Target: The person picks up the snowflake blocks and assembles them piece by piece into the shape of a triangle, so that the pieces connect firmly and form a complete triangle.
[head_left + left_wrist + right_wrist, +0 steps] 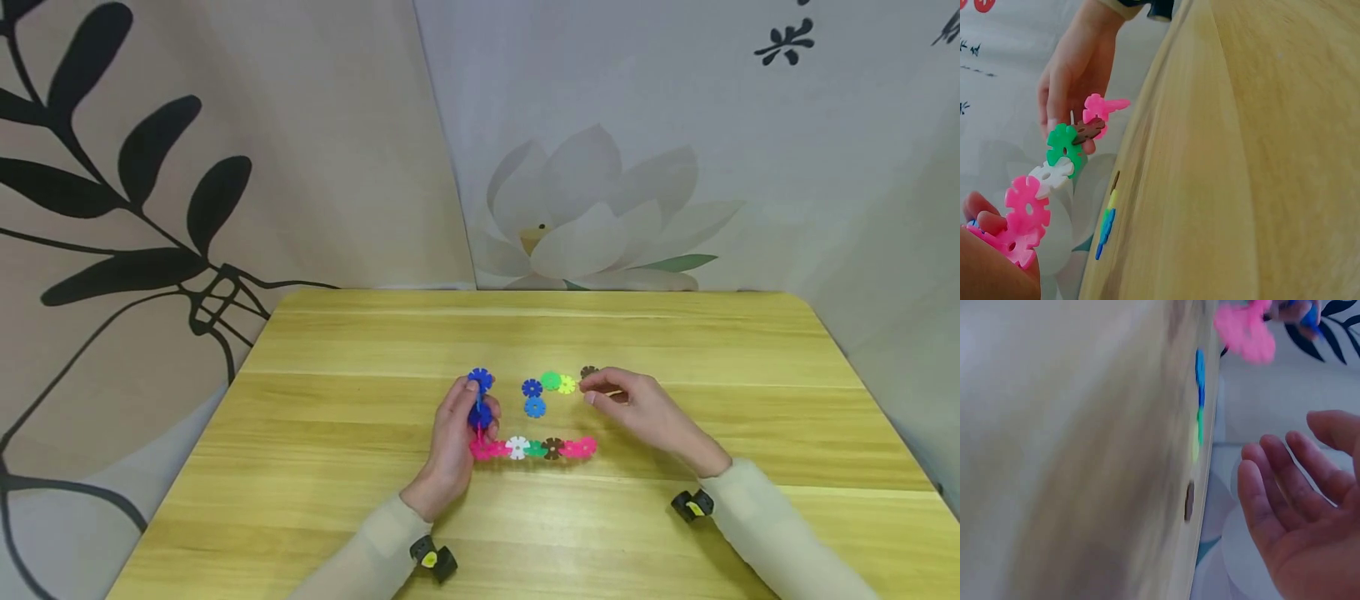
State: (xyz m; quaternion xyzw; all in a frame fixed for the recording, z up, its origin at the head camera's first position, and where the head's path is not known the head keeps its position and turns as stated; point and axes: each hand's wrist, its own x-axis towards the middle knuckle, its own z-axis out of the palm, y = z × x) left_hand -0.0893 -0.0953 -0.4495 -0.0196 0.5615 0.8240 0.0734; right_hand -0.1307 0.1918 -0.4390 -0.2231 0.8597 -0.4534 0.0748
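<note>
My left hand (448, 442) holds a chain of interlocking snowflake discs (517, 447) by its blue discs (480, 381), the thumb lying against them. From there the linked pieces run rightward: pink, white, green, brown, then pink again at the far end. In the left wrist view the chain (1027, 209) is raised off the table. My right hand (637, 408) hovers to the right of the loose discs, its fingers loosely bent. Nothing lies between its thumb and fingers, as the right wrist view of the hand (1304, 500) confirms.
Loose discs lie beyond the chain on the wooden table (360, 350): dark blue (532, 388), light blue (535, 407), green (551, 381), yellow (567, 384) and brown (589, 372). The brown one is partly hidden behind my right hand. A printed wall covering (337, 150) stands behind the table.
</note>
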